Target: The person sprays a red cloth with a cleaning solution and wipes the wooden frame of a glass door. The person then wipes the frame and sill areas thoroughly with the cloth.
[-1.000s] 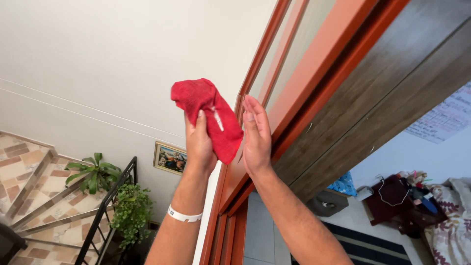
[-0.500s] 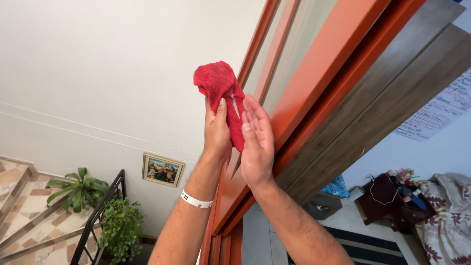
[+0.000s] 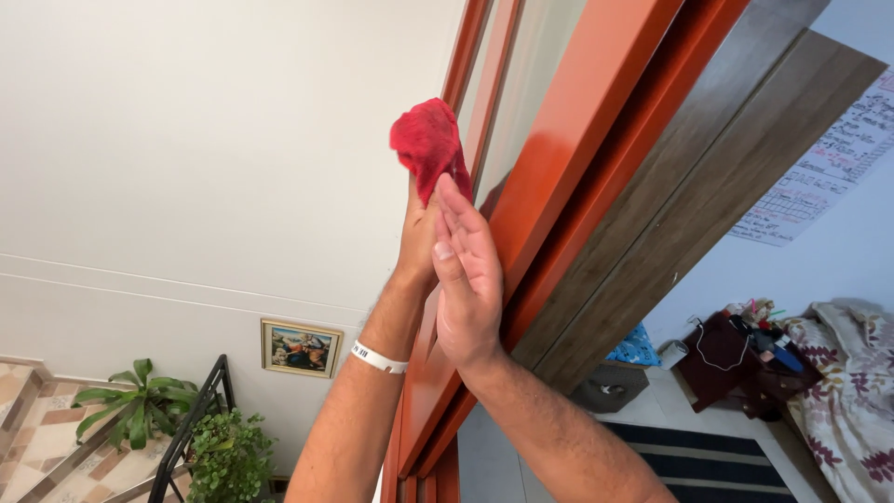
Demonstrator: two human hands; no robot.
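your left hand (image 3: 416, 244) has climbed the door since a second ago, and the red cloth (image 3: 429, 146) has gone up with it; half a second back the cloth sat lower and hung down between your two palms, and now it rides higher, bunched into a tighter wad against the orange door frame (image 3: 549, 177). that reads as the wipe working its way up the frame, with the lower stretch already passed over. your left hand is closed on the bottom of the cloth, though most of that hand is hidden behind your right one, so you cannot see how the fingers wrap it. your right hand (image 3: 468, 279) holds nothing: it lies flat and open, fingers straight and together, pressed along the frame, and it too has slid upward. its fingertips now touch the lower edge of the cloth.

so the cloth sits just above both hands, at the tips of your right fingers, resting against the narrow orange strip beside the frosted glass panel (image 3: 531, 79). a white wristband (image 3: 378, 358) circles your left wrist. further out, the brown wooden door (image 3: 708, 158) stands to the right of the frame. below on the left hang a small framed picture (image 3: 300, 347) and potted plants (image 3: 228, 456) by a black stair rail (image 3: 191, 424). low on the right a patterned bed cover (image 3: 852, 391) shows.
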